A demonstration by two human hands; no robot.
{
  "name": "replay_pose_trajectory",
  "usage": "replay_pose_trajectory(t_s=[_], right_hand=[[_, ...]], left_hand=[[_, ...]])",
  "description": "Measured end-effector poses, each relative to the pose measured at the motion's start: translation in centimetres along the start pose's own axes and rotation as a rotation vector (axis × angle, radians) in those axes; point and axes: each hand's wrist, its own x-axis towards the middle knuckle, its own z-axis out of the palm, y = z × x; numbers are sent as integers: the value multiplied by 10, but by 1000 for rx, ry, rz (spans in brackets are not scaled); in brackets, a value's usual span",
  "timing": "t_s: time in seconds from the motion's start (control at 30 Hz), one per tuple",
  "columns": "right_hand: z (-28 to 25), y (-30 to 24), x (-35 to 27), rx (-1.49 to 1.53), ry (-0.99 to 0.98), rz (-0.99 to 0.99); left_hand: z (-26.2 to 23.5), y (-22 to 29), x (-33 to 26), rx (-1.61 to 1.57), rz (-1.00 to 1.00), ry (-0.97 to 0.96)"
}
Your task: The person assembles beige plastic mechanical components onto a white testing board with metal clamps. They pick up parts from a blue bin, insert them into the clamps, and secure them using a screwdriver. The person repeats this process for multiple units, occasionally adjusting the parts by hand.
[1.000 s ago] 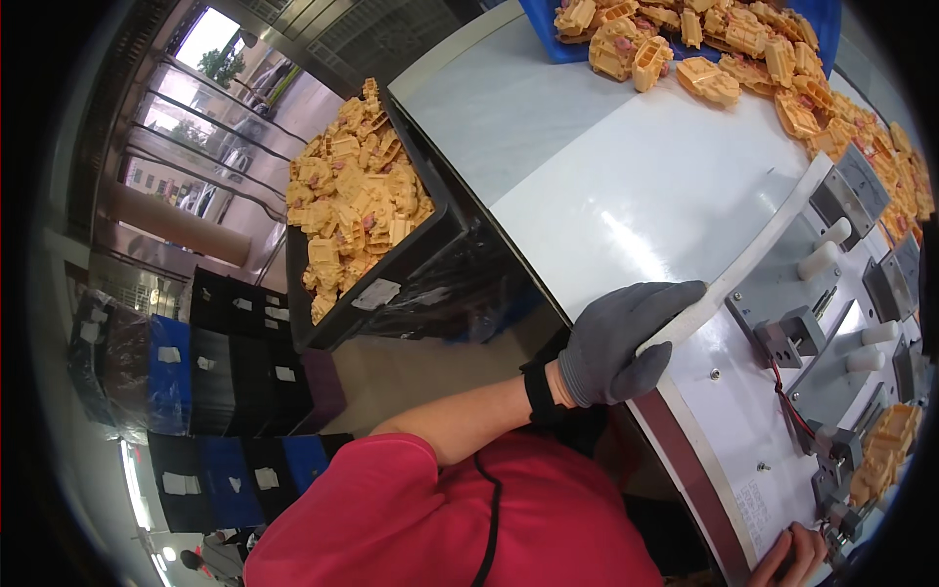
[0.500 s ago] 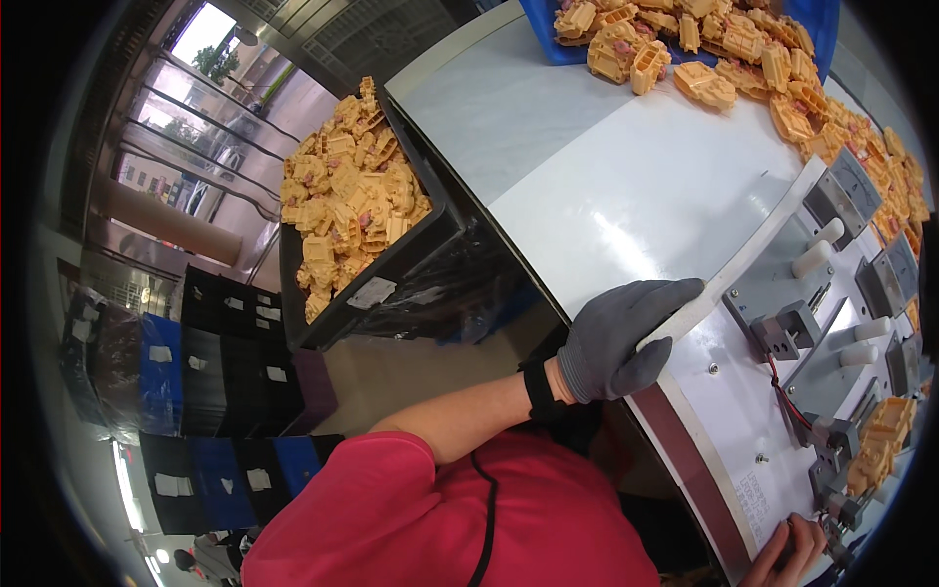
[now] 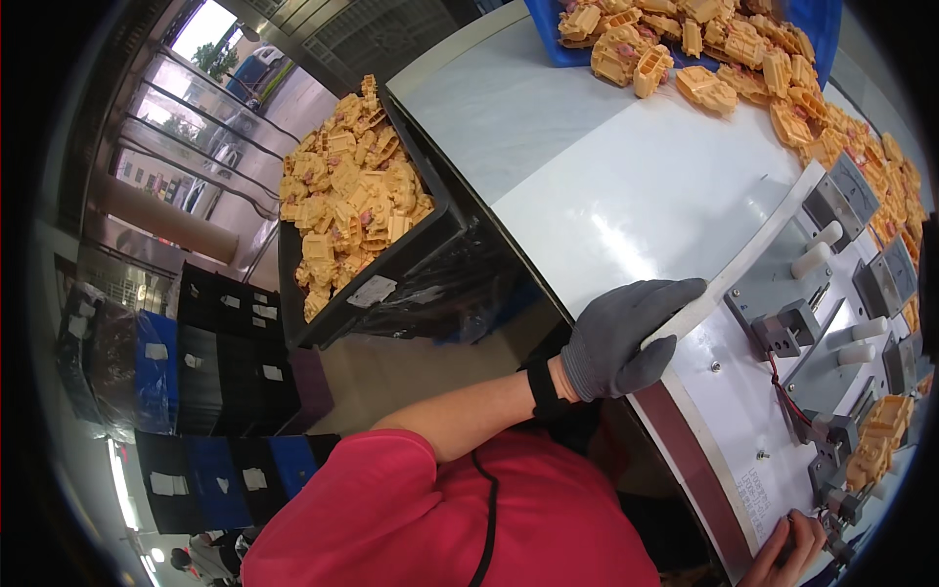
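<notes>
My left hand (image 3: pixel 626 333), in a grey glove, is closed around the raised edge of a white panel (image 3: pixel 724 279), thumb on the near side and fingers over the far side. Grey metal fixtures (image 3: pixel 773 293) with white pegs (image 3: pixel 812 259) are mounted on the panel. At the lower right, my bare right hand (image 3: pixel 792 550) has bent fingers beside the panel's near end; whatever is between them is hidden. Just above it, an orange plastic part (image 3: pixel 878 440) sits in a fixture, next to small dark clamp blocks (image 3: pixel 831 440).
A blue bin (image 3: pixel 548 39) at the top spills orange parts (image 3: pixel 709 90) onto the white table (image 3: pixel 548 186). More parts lie along the far right. To the left stands a black crate (image 3: pixel 391 284) heaped with orange parts. Stacked black and blue crates (image 3: pixel 205 479) stand farther left.
Both hands keep nearly the same place and grip. The view has shifted very slightly, and a blue vehicle now shows outside the window.
</notes>
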Motion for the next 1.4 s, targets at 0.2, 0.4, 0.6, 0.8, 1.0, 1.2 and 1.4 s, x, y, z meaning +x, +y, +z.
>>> replay_pose_trajectory(t_s=[0.2, 0.4, 0.6, 0.8, 1.0, 1.2, 1.4], right_hand=[[0, 3, -3, 28, 2, -8], [0, 1, -2, 41, 29, -32], [2, 4, -4, 40, 35, -29], [2, 6, -5, 16, 19, -19], [4, 7, -5, 26, 34, -52], [-1, 0, -9, 39, 18, 8], [4, -8, -12, 162, 34, 185]], left_hand=[[0, -1, 0, 7, 12, 7], [-1, 1, 1, 18, 7, 12], [0, 1, 1, 28, 21, 35], [0, 2, 2, 26, -4, 18], [-1, 3, 1, 19, 2, 22], [-6, 6, -2, -19, -33, -17], [-4, -5, -6, -49, -51, -23]])
